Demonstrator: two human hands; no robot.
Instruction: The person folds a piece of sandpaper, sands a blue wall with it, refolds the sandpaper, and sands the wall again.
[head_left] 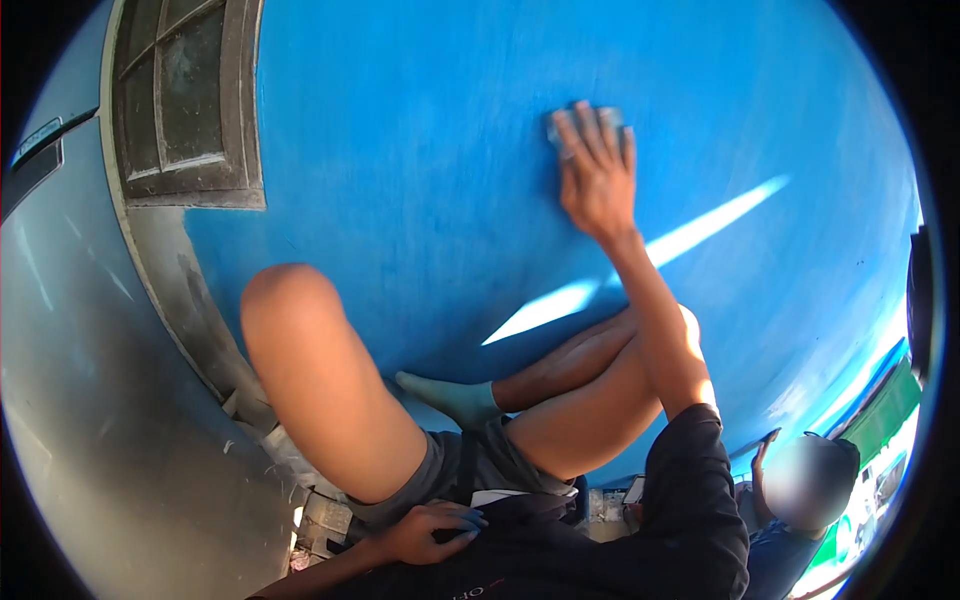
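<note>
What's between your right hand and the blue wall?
In the head view, a small greyish pad lies under the right hand, against the blue wall.

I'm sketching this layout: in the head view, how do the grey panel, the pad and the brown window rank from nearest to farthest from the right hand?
1. Pad: beneath the right hand, touching it.
2. Brown window: toward the picture's upper left.
3. Grey panel: farther left, along the picture's edge.
</note>
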